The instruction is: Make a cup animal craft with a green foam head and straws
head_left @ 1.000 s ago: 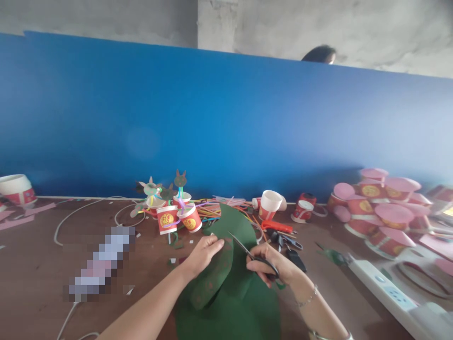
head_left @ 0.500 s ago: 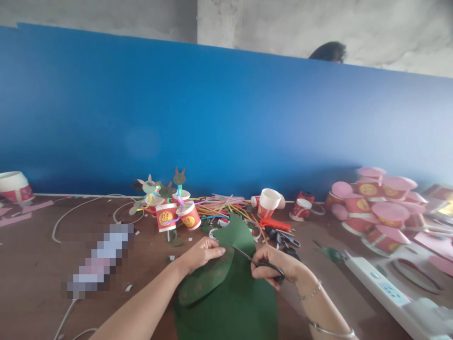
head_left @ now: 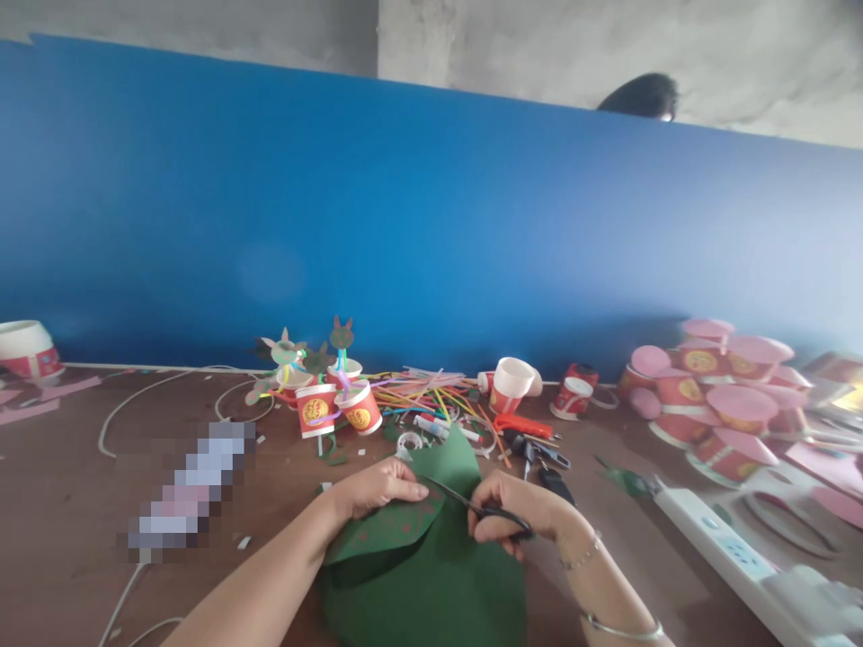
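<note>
A large sheet of dark green paper (head_left: 431,593) lies in front of me, partly cut, with a curved flap bearing small reddish marks folded to the left. My left hand (head_left: 381,490) pinches that flap near its upper edge, thumb on top. Black-handled scissors (head_left: 502,519) are gripped in my right hand (head_left: 509,508), its fingers wrapped round the loops. Their blades point up and left and sit at the paper close to my left thumb. Just beyond the sheet are a roll of clear tape (head_left: 409,443) and a white marker (head_left: 431,427).
Paper cups with animal figures (head_left: 316,409) stand behind on the left, beside a pile of coloured sticks (head_left: 418,391). An orange cutter (head_left: 524,425) and keys (head_left: 529,454) lie right of centre. A power strip (head_left: 718,539) and stacked pink-topped cups (head_left: 721,386) occupy the right. A blue partition (head_left: 404,225) closes the back.
Both hands and the scissors have shifted slightly left. The green sheet's upper tip sits lower, uncovering more of the tape roll and marker. The flap hangs differently.
</note>
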`<state>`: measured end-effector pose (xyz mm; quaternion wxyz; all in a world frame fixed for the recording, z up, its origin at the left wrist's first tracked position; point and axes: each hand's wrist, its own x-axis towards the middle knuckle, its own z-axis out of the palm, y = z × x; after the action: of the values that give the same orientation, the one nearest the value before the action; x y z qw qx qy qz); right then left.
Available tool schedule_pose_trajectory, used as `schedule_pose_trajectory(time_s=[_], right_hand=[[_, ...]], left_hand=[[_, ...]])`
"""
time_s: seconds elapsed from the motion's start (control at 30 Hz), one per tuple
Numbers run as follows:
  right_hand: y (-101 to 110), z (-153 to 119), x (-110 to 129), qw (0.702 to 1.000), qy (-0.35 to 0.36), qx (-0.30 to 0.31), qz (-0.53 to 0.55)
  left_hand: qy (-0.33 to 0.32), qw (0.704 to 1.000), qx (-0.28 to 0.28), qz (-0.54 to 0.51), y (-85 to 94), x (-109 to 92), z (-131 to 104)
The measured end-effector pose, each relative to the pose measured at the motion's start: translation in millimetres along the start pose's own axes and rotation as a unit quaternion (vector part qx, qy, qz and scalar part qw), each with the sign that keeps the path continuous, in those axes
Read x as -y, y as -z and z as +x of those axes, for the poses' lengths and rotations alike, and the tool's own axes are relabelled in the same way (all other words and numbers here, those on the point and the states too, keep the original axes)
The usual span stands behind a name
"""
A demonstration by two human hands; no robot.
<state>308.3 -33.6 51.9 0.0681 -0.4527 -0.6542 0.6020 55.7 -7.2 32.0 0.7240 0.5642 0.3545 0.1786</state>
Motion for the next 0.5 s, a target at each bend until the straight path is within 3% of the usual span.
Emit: schedule_pose_trajectory(time_s=[0.5], right_hand=[[-5.1,-0.4,7.0,0.999,0.026,0.032,-0.007]], left_hand=[[0.003,0.999,0.032,0.028,3.7,-5.2,-2.5]])
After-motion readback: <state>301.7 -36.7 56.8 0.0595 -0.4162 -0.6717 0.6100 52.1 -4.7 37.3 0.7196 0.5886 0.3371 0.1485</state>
